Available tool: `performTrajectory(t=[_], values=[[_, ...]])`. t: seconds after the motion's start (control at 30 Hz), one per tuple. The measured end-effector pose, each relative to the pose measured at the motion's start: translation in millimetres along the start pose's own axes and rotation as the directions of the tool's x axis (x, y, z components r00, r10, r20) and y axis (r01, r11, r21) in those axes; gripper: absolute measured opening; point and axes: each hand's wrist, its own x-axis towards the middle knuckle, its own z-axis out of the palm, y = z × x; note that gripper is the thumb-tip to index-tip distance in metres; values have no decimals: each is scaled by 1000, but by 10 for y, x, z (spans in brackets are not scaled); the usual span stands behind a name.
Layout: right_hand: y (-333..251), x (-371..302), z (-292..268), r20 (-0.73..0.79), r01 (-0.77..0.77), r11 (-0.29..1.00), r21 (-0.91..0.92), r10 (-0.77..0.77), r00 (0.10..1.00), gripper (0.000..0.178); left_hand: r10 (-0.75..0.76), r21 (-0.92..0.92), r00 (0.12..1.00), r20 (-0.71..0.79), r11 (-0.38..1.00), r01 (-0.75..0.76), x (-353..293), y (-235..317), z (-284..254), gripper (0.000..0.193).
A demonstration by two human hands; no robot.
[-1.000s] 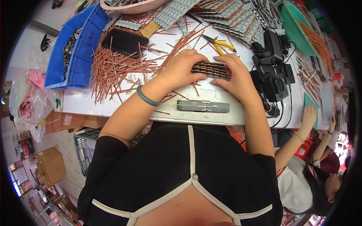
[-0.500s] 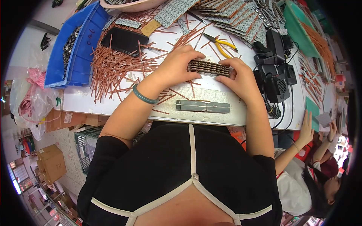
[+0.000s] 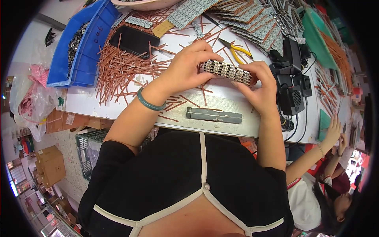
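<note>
Above the white table I hold a compact stack of silvery, chain-like metal link strips between both hands. My left hand grips its left end, thumb below and fingers over the top. My right hand closes round the right end in the same way. The stack is bowed and tilted, its right end lower. Closer to me, a dark grey slotted metal bar lies on a pale mat. Yellow-handled pliers rest just beyond my right hand.
Thin reddish-brown sticks spread over the left side, under a black phone. A blue bin of small metal parts stands at far left. Patterned sheets pile up at the back. Black fan-like devices with cables stand right, near another person's hand.
The stack has turned, so its lighter silvery face shows, and its right end has dipped. Both hands have shifted slightly right with it. The other person's hands have moved.
</note>
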Motion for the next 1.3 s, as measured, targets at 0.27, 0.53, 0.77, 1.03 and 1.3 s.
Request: performTrajectory(t=[0.27,0.53,0.77,1.03,1.3], values=[[48,26,-34,-20,127,991,44,-126,992,49,-15,-63,1000,17,998,16,27,52,-17,41],[62,-15,55,65,103,983,149,-114,991,36,-35,-93,999,40,995,38,11,60,66,48],[28,-35,56,428,-656,497,568,502,751,23,-87,475,974,209,879,-24,-46,277,308,71],[14,-29,101,171,-390,758,522,355,919,27,-383,-448,635,671,474,758,4,145,94,25],[-108,-24,121,251,-497,601,626,448,858,31,-292,-619,666,686,246,746,-69,76,113,29]])
